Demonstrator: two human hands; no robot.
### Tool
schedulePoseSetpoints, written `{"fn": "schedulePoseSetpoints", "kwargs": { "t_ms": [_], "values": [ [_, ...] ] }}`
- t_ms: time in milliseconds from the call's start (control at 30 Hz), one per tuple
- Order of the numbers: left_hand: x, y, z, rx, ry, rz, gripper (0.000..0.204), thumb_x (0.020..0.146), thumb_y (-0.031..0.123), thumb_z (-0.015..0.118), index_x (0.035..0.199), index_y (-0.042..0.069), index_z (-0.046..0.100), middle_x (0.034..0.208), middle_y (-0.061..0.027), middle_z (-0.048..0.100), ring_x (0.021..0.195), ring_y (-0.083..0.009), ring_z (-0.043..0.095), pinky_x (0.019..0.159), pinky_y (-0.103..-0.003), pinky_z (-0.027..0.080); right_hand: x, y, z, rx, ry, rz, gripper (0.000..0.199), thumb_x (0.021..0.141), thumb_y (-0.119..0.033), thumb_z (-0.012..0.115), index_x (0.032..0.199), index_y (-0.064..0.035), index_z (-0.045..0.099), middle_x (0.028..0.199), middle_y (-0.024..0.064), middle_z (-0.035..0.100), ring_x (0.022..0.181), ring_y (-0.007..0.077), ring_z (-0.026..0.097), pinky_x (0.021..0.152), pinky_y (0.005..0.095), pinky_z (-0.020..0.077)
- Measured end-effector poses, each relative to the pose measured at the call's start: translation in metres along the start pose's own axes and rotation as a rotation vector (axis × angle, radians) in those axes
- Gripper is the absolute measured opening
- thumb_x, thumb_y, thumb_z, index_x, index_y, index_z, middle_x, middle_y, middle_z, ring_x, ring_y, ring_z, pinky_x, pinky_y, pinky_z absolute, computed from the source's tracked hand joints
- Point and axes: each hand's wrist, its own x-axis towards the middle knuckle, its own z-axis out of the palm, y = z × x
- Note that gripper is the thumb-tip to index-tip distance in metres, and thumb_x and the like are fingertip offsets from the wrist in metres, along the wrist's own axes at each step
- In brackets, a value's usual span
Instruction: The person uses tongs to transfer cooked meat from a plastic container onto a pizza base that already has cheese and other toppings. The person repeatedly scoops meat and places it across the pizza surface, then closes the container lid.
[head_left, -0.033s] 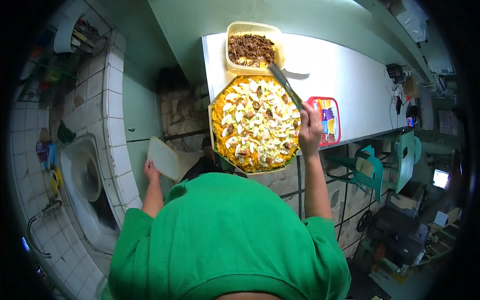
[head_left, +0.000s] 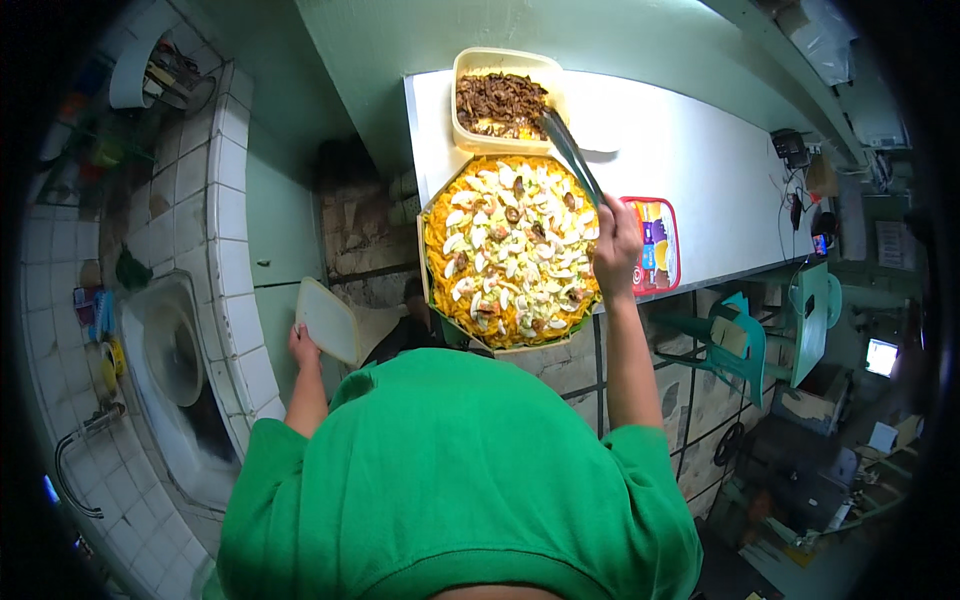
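Observation:
My right hand [head_left: 618,247] grips dark tongs [head_left: 572,155]. The tips of the tongs are at the right side of a cream rectangular container [head_left: 460,75], which holds dark brown shredded food [head_left: 500,97]. Nearer to me lies an eight-sided tray [head_left: 423,270] of orange noodles [head_left: 440,235], topped with white egg pieces and brown bits. Off to the left, my left hand [head_left: 303,345] holds a pale, rounded rectangular lid [head_left: 330,320] by its edge, away from the table.
A red-rimmed tub lid [head_left: 655,245] with a colourful print lies on the white table [head_left: 710,190], just right of my right hand. To the left is a tiled counter with a sink [head_left: 170,380]. A teal chair [head_left: 735,340] stands beyond the table's right front side.
My right hand and the tongs have shifted slightly, and the tongs' tips now sit a little higher at the container's right side. My left hand stays almost still with the lid.

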Motion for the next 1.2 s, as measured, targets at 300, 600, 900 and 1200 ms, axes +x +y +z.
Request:
{"fn": "schedulePoseSetpoints", "kwargs": {
  "t_ms": [300, 600, 900, 1200],
  "values": [
    [0.0, 0.012, -0.007, 0.033, 0.05, -0.104, 0.041, 0.095, 0.029, 0.054, 0.129, 0.006, 0.053, 0.107, -0.0109, 0.064, 0.086, -0.0194, 0.063, 0.06, -0.035, 0.053, 0.102, 0.026, 0.143, -0.51, -0.354, -0.001, 0.026, 0.094, -0.032, 0.051, 0.092, -0.0087, 0.062, 0.094, 0.0125, 0.062, 0.08, 0.0357, 0.065, 0.069, 0.0487, 0.0513],
    [0.009, -0.01, -0.029, 0.085, 0.071, -0.12, 0.04, 0.095, 0.032, 0.054, 0.128, 0.01, 0.056, 0.1, -0.0093, 0.064, 0.075, -0.0196, 0.061, 0.05, -0.034, 0.047, 0.099, 0.018, 0.119, -0.434, -0.325, 0.149, 0.027, 0.095, -0.036, 0.049, 0.099, -0.0144, 0.066, 0.088, 0.0125, 0.065, 0.08, 0.0349, 0.064, 0.076, 0.0442, 0.0501],
    [0.012, 0.007, -0.005, 0.097, 0.046, -0.105, 0.036, 0.096, 0.028, 0.052, 0.126, 0.008, 0.056, 0.096, -0.0092, 0.065, 0.073, -0.0184, 0.06, 0.055, -0.033, 0.047, 0.059, 0.05, 0.027, 0.126, -0.152, 0.434, 0.03, 0.092, -0.028, 0.056, 0.104, -0.0029, 0.068, 0.066, 0.0084, 0.063, 0.063, 0.0123, 0.057, 0.059, 0.0285, 0.0443],
    [-0.007, 0.036, 0.019, 0.046, 0.017, -0.071, 0.033, 0.097, 0.029, 0.051, 0.124, 0.01, 0.058, 0.088, -0.0042, 0.064, 0.064, -0.0122, 0.056, 0.046, -0.028, 0.041, 0.086, 0.035, 0.056, -0.285, -0.112, 0.125, 0.026, 0.095, -0.029, 0.052, 0.101, -0.0096, 0.068, 0.083, 0.0131, 0.067, 0.074, 0.0274, 0.065, 0.068, 0.0394, 0.0495]
  ]
}}
